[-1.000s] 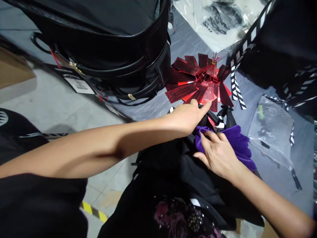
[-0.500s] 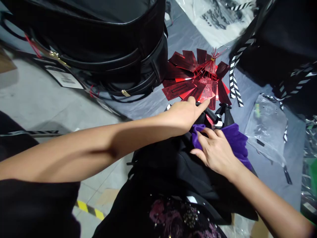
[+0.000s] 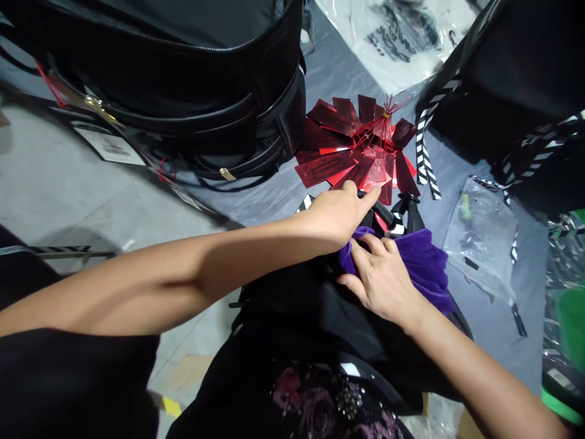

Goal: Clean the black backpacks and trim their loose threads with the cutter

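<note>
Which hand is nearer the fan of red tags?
Left. The left hand reaches to the red tags' lower edge; the right hand lies lower, on the purple cloth.

the scene was lit in a moderate, even way, with soft light that seemed to come from above. the grey floor was pale and a little washed out, and a weak shadow lay on it beside the left forearm. the black bags were very dark and lost almost all detail, only thin highlights ran along their seams. the red tags and the clear plastic bag gave small reflections. the edges of the picture were bent by the wide lens, and the corners looked slightly soft. both arms were sharp enough.
</note>
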Demonstrator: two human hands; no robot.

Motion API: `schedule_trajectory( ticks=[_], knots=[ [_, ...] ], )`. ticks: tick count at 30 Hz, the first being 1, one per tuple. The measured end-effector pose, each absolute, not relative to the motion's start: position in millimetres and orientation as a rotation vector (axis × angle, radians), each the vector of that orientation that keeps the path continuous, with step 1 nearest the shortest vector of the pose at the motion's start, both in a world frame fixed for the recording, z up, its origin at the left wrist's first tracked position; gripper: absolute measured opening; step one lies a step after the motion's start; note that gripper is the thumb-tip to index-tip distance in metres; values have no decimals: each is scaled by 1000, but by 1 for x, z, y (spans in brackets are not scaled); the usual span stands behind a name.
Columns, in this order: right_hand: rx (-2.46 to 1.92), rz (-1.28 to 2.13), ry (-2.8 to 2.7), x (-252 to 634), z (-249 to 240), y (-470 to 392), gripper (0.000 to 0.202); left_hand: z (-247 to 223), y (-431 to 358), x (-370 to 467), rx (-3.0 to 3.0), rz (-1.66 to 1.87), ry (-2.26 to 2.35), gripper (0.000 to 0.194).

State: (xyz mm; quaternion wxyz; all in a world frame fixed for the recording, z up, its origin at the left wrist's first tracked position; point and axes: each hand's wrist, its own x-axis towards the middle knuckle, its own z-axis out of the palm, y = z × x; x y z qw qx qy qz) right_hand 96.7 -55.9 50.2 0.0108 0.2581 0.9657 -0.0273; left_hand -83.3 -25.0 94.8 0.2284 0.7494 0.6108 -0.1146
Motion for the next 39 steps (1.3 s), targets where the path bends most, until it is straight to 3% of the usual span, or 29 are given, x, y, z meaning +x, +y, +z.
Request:
schedule_trajectory(
  ticks=[16, 23, 31, 35, 39],
  knots=[
    [723, -82, 3047, 98, 49, -48, 62, 94, -25, -83, 2066, -322, 1698, 82],
    [867, 3, 2976, 136, 52, -59, 39, 87, -22, -85, 2102, -274, 1658, 84],
    [710, -189, 3043, 98, 49, -47, 56, 94, -21, -83, 2048, -335, 1684, 82],
    [809, -138, 2986, 101, 50, -47, 45, 91, -20, -84, 2071, -320, 1687, 82],
    [793, -343, 3033, 99, 46, -48, 46, 83, -22, -87, 2128, -302, 1670, 80]
  ],
)
